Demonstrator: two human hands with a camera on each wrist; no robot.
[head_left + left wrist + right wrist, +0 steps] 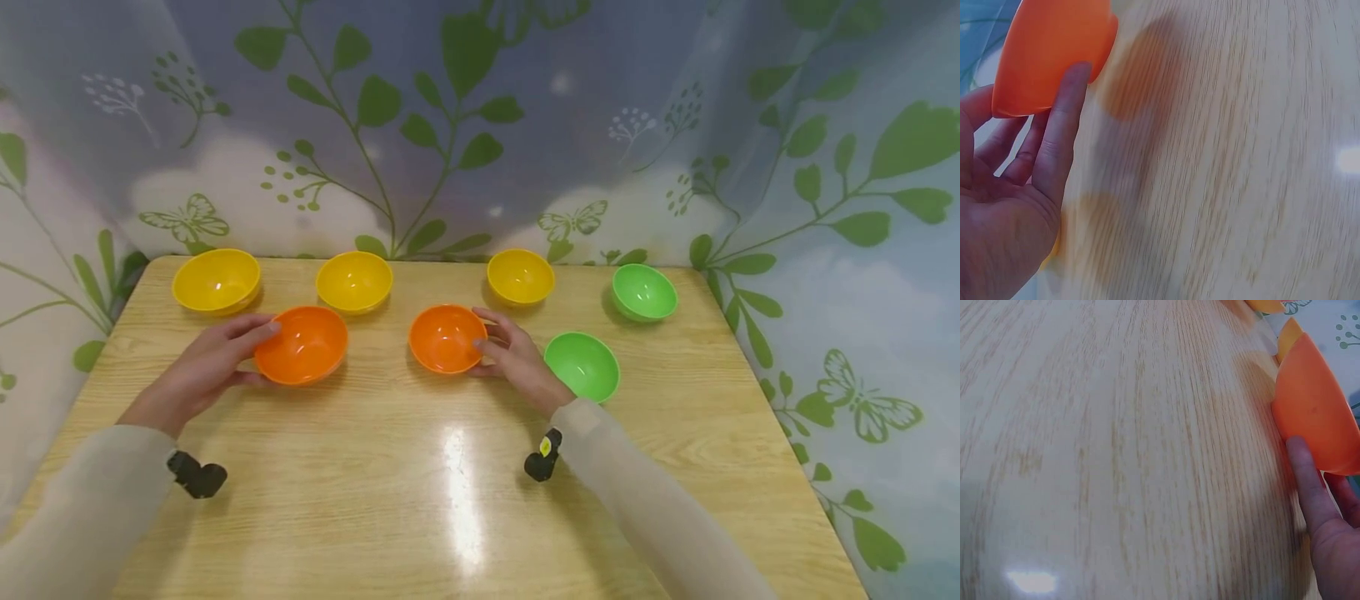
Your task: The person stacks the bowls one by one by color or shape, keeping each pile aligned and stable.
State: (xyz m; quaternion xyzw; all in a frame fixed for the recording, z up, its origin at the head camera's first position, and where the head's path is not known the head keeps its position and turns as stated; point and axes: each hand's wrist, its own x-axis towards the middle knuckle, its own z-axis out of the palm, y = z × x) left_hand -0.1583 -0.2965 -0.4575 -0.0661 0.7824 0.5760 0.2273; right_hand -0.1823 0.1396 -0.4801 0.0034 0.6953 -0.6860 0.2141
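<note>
My left hand [217, 358] grips an orange bowl [302, 346] by its left side. In the left wrist view that orange bowl [1054, 56] is tilted and lifted off the tabletop, its shadow lying apart from it. My right hand [517, 358] holds a second orange bowl [447, 339] by its right side, with fingers on the rim and against the outer wall. The right wrist view shows this orange bowl [1313, 403] close to the wood; whether it touches is unclear. Both bowls face upward, with nothing seen inside.
Along the table's [337, 500] back edge stand a yellow bowl [217, 282] at left, another yellow bowl [354, 282], a third yellow bowl [521, 277] and a green bowl [645, 292]. A nearer green bowl [582, 367] sits beside my right wrist. A leaf-patterned curtain [562, 158] hangs behind.
</note>
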